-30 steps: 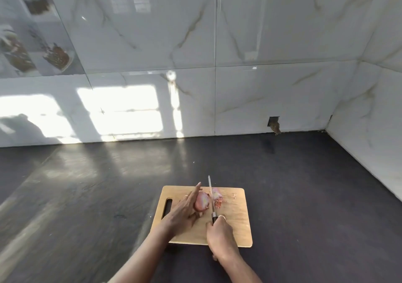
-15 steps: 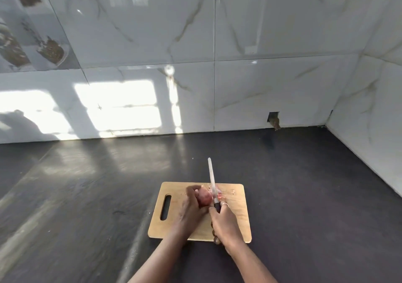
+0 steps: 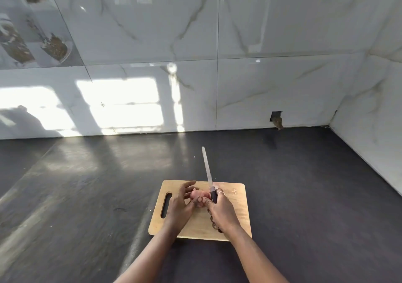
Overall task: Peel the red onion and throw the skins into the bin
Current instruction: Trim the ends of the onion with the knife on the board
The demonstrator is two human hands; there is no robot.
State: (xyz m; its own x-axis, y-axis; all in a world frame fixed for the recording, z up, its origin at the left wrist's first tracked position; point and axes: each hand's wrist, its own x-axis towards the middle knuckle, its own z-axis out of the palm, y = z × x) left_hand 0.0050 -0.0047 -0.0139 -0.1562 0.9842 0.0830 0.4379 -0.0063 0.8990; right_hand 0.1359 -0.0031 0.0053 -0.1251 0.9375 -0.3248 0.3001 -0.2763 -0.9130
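Note:
A pinkish red onion [image 3: 199, 196] is held just above a wooden cutting board [image 3: 238, 213] on the dark counter. My left hand [image 3: 181, 204] cups it from the left, fingers curled round it. My right hand [image 3: 220, 212] grips the dark handle of a knife [image 3: 207, 171], its thumb touching the onion. The long blade points up and away from me. A small bit of skin [image 3: 234, 191] lies on the board at the far right. No bin is in view.
The dark counter [image 3: 87, 195] stretches to the left and right of the board. Marble-look wall tiles [image 3: 261, 87] close off the back and the right side. A small hole [image 3: 276, 118] sits in the back wall near the corner.
Both hands drew together over the onion. The knife rose off the board and its blade now points up and away. My left hand went from resting beside the onion to cupping it.

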